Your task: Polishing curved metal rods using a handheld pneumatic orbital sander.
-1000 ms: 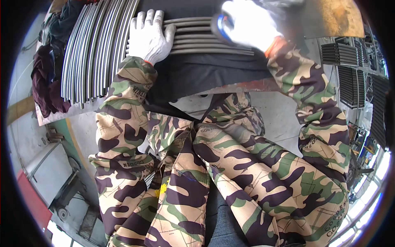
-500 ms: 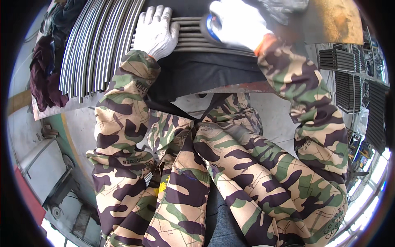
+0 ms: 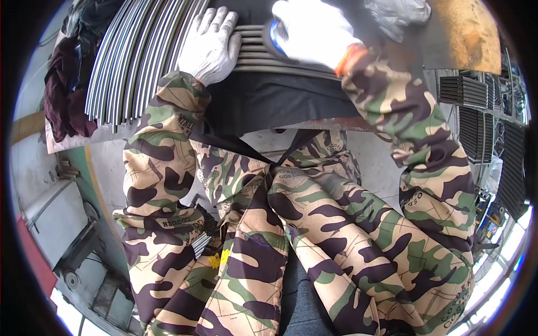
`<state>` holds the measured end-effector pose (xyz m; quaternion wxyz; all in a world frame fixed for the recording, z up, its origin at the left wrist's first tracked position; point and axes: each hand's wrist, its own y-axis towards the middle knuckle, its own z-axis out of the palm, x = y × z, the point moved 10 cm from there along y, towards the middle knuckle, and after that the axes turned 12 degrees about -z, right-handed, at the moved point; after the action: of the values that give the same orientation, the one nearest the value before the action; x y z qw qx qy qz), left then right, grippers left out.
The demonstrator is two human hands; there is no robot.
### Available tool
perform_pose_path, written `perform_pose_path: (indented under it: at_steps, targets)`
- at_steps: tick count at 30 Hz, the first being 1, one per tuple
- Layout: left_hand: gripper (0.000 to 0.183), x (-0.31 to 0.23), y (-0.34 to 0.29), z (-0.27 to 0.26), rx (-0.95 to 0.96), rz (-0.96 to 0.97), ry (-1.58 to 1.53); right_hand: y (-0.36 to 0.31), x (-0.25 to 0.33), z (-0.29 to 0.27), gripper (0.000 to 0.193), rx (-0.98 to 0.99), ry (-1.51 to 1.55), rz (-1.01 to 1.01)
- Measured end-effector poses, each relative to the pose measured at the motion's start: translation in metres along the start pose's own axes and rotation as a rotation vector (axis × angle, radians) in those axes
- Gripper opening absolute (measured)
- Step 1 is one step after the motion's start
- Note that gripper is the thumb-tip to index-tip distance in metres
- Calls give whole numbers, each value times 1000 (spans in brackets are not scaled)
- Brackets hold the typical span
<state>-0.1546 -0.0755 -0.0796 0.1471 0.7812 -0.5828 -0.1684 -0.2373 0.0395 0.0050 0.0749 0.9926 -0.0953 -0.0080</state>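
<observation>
Several thin grey metal rods [image 3: 250, 49] lie side by side across a black cloth [image 3: 280, 101] on the table. White knit gloves cover both my hands. My left hand [image 3: 210, 47] lies flat on the left part of these rods, fingers stretched out. Over their middle, my right hand [image 3: 316, 33] is closed round a dark, round-edged tool with a blue rim [image 3: 274, 38], which rests on or just above the rods. The glove hides most of that tool, and its exact kind does not show.
To the left, many more metal rods [image 3: 126, 67] lie lengthwise in a wide row. Dark crumpled clothing [image 3: 66, 92] sits at the table's left end. At the far right are a clear plastic bag [image 3: 400, 15] and a stained board [image 3: 468, 33]. Beyond stand stacked dark bars [image 3: 463, 91].
My right hand has slid a little left along the rods with the blue-rimmed tool, closer to my left hand. The left hand stays flat on the rods. The view has shifted slightly.
</observation>
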Motion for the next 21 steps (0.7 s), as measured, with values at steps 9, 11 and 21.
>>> perform_pose_path:
  at_steps: [9, 11, 21]
  targets:
    - [46, 16, -2, -13, -84, 34, 102, 3, 5, -3, 22, -21, -20, -14]
    - [46, 11, 0, -7, -67, 8, 145, -5, 20, -3, 22, -59, -5, -95]
    - [53, 10, 6, -16, 0, -99, 56, 20, 21, -1, 24, -33, -38, -91]
